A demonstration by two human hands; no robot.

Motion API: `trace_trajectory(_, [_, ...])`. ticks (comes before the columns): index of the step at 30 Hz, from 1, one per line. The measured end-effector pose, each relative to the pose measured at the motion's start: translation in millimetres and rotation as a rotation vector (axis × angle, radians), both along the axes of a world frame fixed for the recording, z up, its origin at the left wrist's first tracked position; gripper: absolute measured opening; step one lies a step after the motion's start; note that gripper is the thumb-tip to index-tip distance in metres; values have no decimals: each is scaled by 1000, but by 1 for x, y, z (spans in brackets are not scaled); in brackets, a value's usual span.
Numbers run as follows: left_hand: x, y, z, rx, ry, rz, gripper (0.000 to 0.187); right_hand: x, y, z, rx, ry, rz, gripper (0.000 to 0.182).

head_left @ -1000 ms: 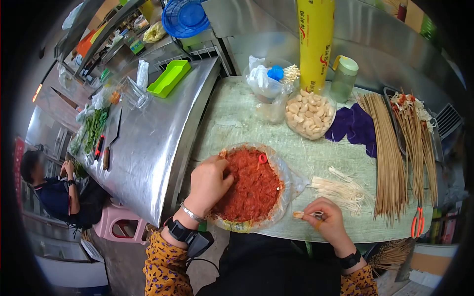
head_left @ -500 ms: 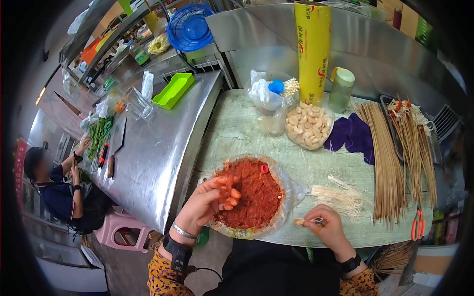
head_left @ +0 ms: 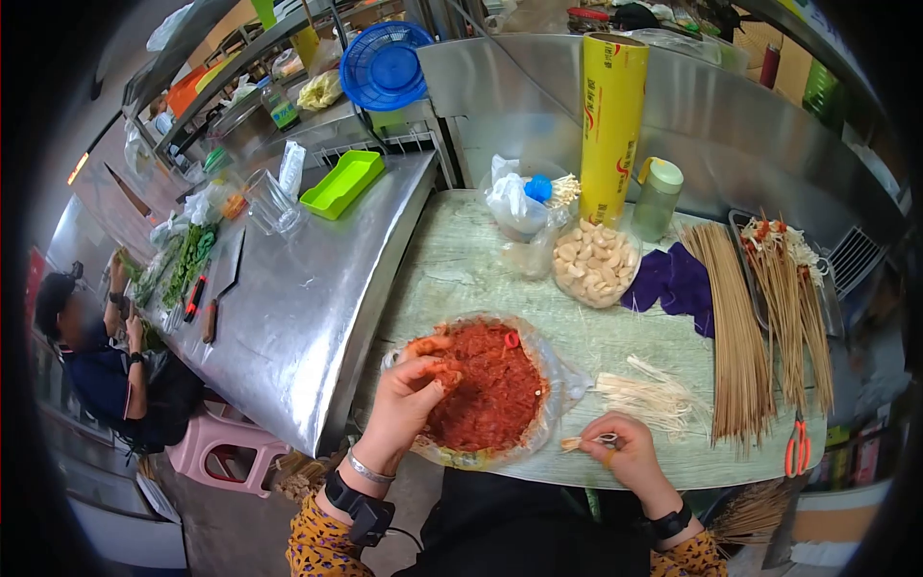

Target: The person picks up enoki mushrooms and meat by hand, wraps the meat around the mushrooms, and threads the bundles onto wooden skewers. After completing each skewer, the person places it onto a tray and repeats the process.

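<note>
One left hand is held over the red paste in a plastic bag. Its fingers are bent and red; whether anything is gripped cannot be told. A small pale piece is pinched by the right hand, near thin white mushrooms. Many sticks are laid farther right.

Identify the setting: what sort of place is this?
Probably a commercial food-prep kitchen: a broad stainless-steel counter, a big bundle of wooden skewers and a bag-lined bowlful of red mixture suggest it.
</note>
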State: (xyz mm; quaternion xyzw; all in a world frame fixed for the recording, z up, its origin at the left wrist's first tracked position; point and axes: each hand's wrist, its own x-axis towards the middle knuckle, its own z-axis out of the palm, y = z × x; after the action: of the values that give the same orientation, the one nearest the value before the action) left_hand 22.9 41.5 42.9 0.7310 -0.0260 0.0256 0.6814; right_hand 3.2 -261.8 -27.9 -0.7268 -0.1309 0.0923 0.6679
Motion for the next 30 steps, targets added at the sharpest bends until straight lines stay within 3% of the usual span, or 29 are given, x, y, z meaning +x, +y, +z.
trace_trajectory(1, [0, -2, 1, 149, -98, 65, 13, 0, 1, 7, -10, -2, 0, 11])
trace_trajectory(2, [-1, -4, -1, 139, -98, 66, 13, 2, 2, 16, 8, -25, 8, 12])
trace_trajectory(4, [-3, -9, -4, -117, 126, 79, 13, 4, 5, 31, 17, -47, 14, 12])
trace_trajectory(8, [-5, -21, -15, -274, 130, 22, 8, 8, 13, 44, -42, -97, 60, 13])
trace_trajectory(12, [-9, -24, -15, -187, 141, 30, 8, 8, 13, 45, -73, -113, 52, 13])
trace_trajectory(16, [-11, -15, -14, -205, 217, 45, 10, 5, 12, 46, -78, -92, 27, 13])
trace_trajectory(19, [-11, -18, -16, -305, 127, 50, 19, 2, 12, 42, -77, -78, 20, 14])
trace_trajectory(22, [-14, -12, -21, -248, 100, 64, 18, 0, 14, 42, -100, -95, 34, 14])
trace_trajectory(24, [-16, -8, -19, 18, 27, 55, 18, -1, 14, 42, -115, -85, 33, 14])
trace_trajectory(30, [-15, -5, -15, 46, 153, 5, 13, -2, 11, 43, -150, -95, 46, 15])
